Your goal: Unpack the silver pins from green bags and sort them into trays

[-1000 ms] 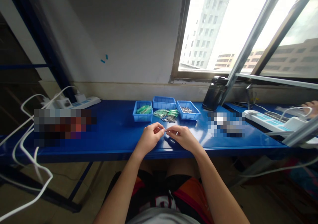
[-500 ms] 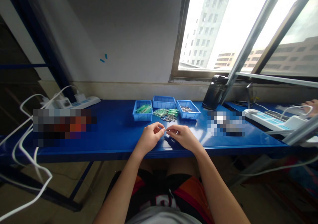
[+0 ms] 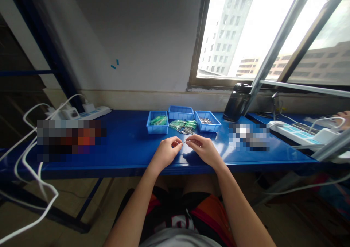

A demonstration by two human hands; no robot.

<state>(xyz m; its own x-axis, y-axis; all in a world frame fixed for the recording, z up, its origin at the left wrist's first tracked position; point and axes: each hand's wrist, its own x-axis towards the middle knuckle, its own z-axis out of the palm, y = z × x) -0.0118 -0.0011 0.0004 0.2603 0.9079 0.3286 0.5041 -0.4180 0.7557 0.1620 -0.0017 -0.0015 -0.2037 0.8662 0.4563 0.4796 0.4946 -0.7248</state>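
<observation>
Above the front part of the blue table, my left hand (image 3: 167, 151) and my right hand (image 3: 202, 148) meet with pinched fingers. Between their fingertips is a thin metal pin-like piece (image 3: 184, 142), too small to tell its exact kind. Just beyond them lies a loose pile of similar slim metal pieces (image 3: 186, 130), next to green-and-clear plastic packets (image 3: 182, 124). A blue bin (image 3: 157, 129) on the left holds more green packets. In the right blue bin (image 3: 209, 126) are many small metal pieces. Behind the pile stands another blue bin (image 3: 181, 115), its inside partly hidden.
A black bottle (image 3: 237, 101) stands by the window at the back right. Power strips lie at the left (image 3: 95, 112) and right (image 3: 294, 132), with white cables (image 3: 35, 177) looping over the left edge. Blurred-out items sit on both sides. Another person's hand (image 3: 341, 119) shows at far right.
My fingertips have drawn slightly apart, so more of the thin metal piece shows between them. The bins, packets and pile stay where they were.
</observation>
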